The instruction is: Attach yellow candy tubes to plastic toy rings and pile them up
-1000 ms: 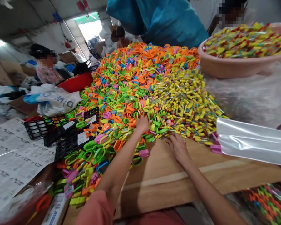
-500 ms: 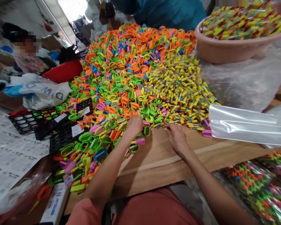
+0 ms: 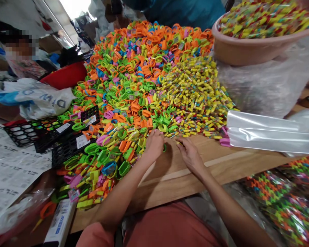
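Observation:
My left hand (image 3: 155,145) is at the near edge of a big heap of toy watches (image 3: 134,91) in orange, green, yellow, pink and blue. Its fingers curl downward, and a bit of green plastic shows beside them; what they grip is hidden. To its right, my right hand (image 3: 191,156) is over the wooden tabletop, thumb and fingertips pinched on a small yellow-ended tube (image 3: 179,143). Just beyond it spreads a pile of small clear tubes with yellow ends (image 3: 195,92). Left of my left forearm lie more watches mixed with yellow tubes (image 3: 94,178).
Clear plastic bags (image 3: 267,132) lie flat at the right. A pink basin (image 3: 247,49) full of yellow packets stands behind them. Black perforated trays (image 3: 67,147) and a white box (image 3: 60,219) are at the left. A person (image 3: 23,58) is beyond a red basin (image 3: 67,76).
My left hand has shifted right and slightly nearer to me, and the loose watches beside it no longer show. My right hand has come a little left, now with a yellow-ended tube at its fingertips.

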`<state>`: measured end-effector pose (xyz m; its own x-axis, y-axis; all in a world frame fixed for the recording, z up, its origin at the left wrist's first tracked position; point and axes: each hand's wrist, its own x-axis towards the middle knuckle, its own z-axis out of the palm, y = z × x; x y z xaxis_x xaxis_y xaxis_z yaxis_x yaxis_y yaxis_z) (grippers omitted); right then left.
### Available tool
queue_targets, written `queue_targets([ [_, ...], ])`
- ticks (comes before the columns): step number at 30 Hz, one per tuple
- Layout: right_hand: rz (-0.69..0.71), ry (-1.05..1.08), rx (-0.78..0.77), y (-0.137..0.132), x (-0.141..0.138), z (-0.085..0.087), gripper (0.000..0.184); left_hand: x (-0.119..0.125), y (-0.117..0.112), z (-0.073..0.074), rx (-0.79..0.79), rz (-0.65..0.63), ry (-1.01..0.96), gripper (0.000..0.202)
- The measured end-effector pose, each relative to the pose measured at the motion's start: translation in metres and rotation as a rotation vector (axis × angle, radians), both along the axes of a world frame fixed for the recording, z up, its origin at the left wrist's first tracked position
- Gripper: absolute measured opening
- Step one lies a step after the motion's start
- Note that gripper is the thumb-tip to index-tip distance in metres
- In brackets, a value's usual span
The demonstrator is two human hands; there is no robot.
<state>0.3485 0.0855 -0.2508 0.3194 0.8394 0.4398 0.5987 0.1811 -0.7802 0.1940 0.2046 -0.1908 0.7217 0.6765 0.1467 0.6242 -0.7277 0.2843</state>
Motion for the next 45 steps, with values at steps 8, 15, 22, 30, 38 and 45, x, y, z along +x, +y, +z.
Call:
queue_targets([
  [8,0.059,0.073,-0.051,-0.006,-0.008,0.000,0.026,0.003,-0.011,-0.013,0.041,0.051,0.203,0.013],
  [15,0.090,0.365,-0.104,-0.013,-0.016,0.007,0.030,0.000,-0.015,-0.010,-0.356,0.250,-0.533,0.012],
  [22,0.179,0.914,-0.239,-0.011,-0.035,0.031,0.054,-0.001,-0.040,-0.001,-1.296,0.355,-1.195,0.045],
  [30,0.301,1.225,-0.251,-0.017,-0.036,0.049,0.044,-0.007,-0.057,-0.007,-1.245,0.278,-1.176,0.043],
  [38,0.310,1.312,-0.248,-0.017,-0.034,0.048,0.045,-0.008,-0.061,-0.007,-1.145,0.190,-1.140,0.035],
  [45,0.330,1.065,-0.255,-0.016,-0.036,0.044,0.048,-0.011,-0.071,-0.009,-0.869,0.189,-1.013,0.024],
])
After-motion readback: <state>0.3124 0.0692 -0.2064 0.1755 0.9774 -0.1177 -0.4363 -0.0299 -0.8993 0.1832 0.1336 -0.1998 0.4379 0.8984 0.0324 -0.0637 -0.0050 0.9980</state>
